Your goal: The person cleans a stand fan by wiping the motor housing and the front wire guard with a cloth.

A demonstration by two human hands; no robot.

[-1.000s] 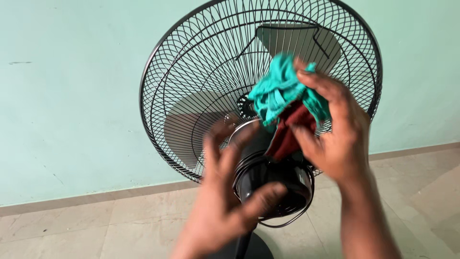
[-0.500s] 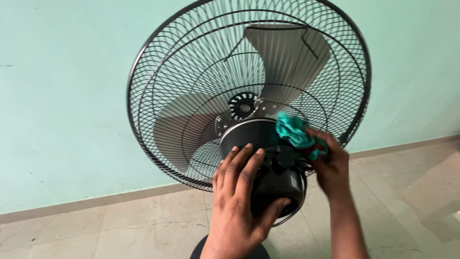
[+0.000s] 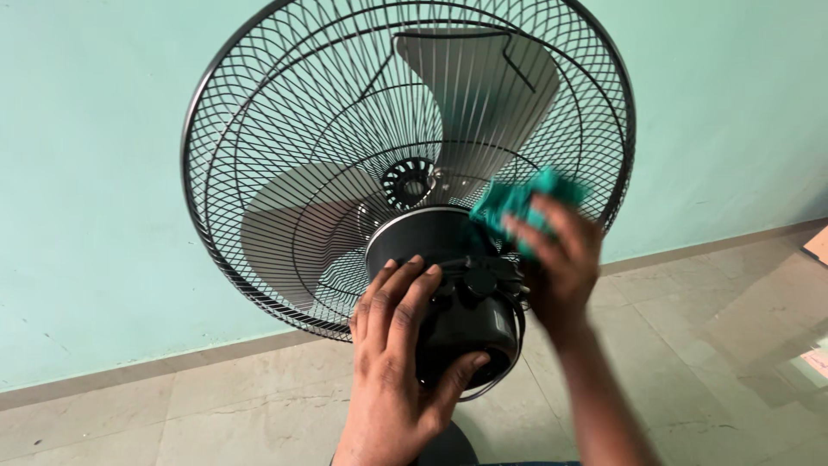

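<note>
We note the left hand (image 3: 392,362) wrapped around the glossy black plastic motor housing (image 3: 461,311) at the back of a black pedestal fan, fingers on its left side and thumb under its lower edge. The right hand (image 3: 561,267), blurred, clutches a crumpled teal cloth (image 3: 517,198) and presses it against the housing's upper right, just beside the round black wire grille (image 3: 259,173). Grey blades (image 3: 483,95) show through the grille. Behind stands a pale green wall (image 3: 95,173); below lies a beige tiled floor (image 3: 707,362).
</note>
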